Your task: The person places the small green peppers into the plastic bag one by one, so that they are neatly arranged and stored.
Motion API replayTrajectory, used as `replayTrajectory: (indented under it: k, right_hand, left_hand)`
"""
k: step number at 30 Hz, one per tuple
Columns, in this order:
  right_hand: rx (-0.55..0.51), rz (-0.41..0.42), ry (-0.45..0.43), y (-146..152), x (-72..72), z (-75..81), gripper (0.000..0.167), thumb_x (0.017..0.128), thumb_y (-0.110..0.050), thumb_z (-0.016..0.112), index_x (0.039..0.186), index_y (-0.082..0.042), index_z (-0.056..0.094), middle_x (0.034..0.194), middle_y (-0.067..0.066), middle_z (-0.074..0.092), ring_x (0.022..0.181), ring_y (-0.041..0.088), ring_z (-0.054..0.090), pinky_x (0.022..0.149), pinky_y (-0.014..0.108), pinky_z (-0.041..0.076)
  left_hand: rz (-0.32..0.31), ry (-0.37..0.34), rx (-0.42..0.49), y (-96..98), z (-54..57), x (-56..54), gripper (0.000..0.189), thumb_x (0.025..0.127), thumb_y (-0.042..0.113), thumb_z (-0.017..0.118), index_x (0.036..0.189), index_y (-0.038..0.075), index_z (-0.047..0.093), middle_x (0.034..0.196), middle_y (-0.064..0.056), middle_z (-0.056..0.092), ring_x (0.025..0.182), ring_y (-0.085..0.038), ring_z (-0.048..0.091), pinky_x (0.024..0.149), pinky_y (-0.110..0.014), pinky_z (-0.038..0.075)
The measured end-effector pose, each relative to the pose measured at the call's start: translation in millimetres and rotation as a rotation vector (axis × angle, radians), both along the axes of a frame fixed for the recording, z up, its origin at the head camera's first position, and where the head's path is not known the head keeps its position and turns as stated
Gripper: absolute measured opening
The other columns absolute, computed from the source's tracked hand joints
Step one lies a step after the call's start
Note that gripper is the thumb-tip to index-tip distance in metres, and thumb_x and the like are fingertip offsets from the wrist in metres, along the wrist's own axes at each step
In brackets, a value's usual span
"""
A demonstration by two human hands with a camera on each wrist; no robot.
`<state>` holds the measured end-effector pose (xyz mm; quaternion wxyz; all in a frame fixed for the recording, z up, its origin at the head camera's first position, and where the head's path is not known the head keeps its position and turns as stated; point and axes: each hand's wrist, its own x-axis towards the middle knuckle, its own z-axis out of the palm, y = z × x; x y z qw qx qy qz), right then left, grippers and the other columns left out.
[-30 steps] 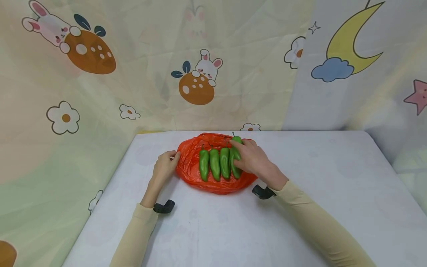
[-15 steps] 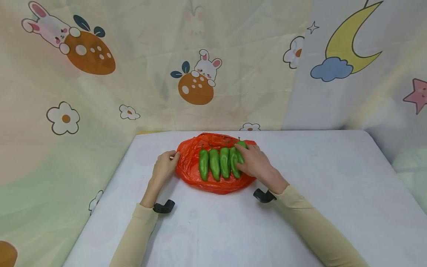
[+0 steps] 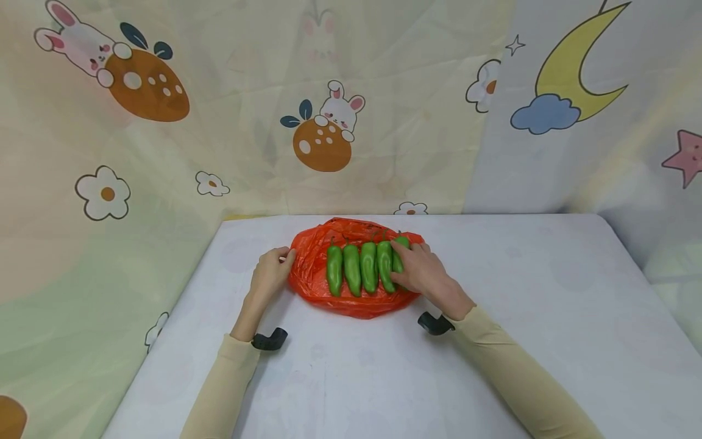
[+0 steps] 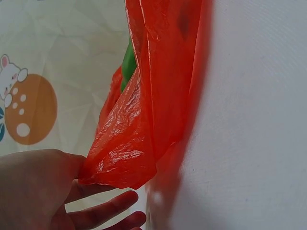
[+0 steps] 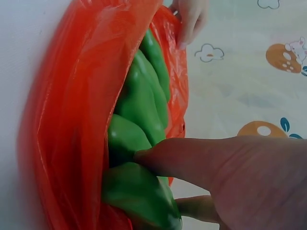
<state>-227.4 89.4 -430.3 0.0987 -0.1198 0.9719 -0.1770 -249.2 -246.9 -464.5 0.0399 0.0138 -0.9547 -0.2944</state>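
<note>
A red plastic bag (image 3: 315, 286) lies spread on the table, with several green peppers (image 3: 353, 269) side by side on it, stems pointing away. My left hand (image 3: 269, 271) pinches the bag's left edge between thumb and finger; in the left wrist view the other fingers of that hand (image 4: 38, 191) extend below the gathered plastic. At the right end of the row, my right hand (image 3: 421, 269) grips the last pepper (image 3: 397, 262), partly covering it. The right wrist view shows this pepper (image 5: 139, 191) between thumb and fingers, close beside its neighbour (image 5: 125, 136), inside the raised bag edge.
The white table (image 3: 351, 378) reaches out on both sides of the bag. Behind it hangs a printed cloth (image 3: 406, 122) with rabbits, flowers and a moon. A black wrist mount (image 3: 436, 323) sits at the right wrist, another mount (image 3: 270, 339) at the left.
My right hand has shifted a little right and toward me, bringing the last pepper down at the row's right end beside the others. The left hand has stayed on the bag's edge.
</note>
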Motion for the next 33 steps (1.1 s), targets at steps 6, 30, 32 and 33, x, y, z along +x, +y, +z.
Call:
replayTrajectory:
  k: [6,30,32,33]
  right_hand:
    - [0.003,0.004,-0.015,1.0,1.0,-2.4,0.074,0.093,-0.037,0.065,0.155,-0.01,0.036,0.141,0.028,0.051,0.128,0.044,0.047,0.102,0.058,0.045]
    - [-0.004,0.021,0.006,0.1,2.4,-5.7,0.071,0.097,-0.048,0.061,0.154,-0.013,0.04,0.138,0.026,0.056,0.123,0.044,0.05,0.1,0.057,0.046]
    - [-0.014,0.023,0.008,0.6,3.2,-2.6,0.069,0.097,-0.047,0.061,0.153,-0.013,0.041,0.14,0.025,0.056,0.126,0.044,0.048,0.1,0.057,0.046]
    - [-0.02,0.024,0.007,0.7,3.8,-0.4,0.068,0.097,-0.047,0.061,0.153,-0.013,0.041,0.141,0.025,0.055,0.127,0.044,0.048,0.1,0.057,0.047]
  left_hand:
    - [-0.006,-0.003,0.001,-0.2,-0.1,-0.6,0.035,0.103,0.037,0.049,0.095,0.011,0.071,0.107,-0.013,0.072,0.088,-0.027,0.069,0.064,-0.032,0.05]
    - [0.026,-0.005,-0.018,-0.8,1.6,1.8,0.034,0.102,0.036,0.05,0.091,0.011,0.07,0.097,-0.011,0.072,0.08,-0.024,0.066,0.061,-0.03,0.046]
    - [0.039,-0.01,-0.026,-1.0,2.7,2.1,0.034,0.102,0.037,0.05,0.094,0.01,0.069,0.093,-0.011,0.071,0.077,-0.024,0.065,0.06,-0.03,0.046]
    - [0.045,-0.013,-0.031,-0.9,3.3,2.3,0.035,0.102,0.038,0.05,0.096,0.01,0.069,0.092,-0.011,0.071,0.077,-0.024,0.065,0.06,-0.031,0.046]
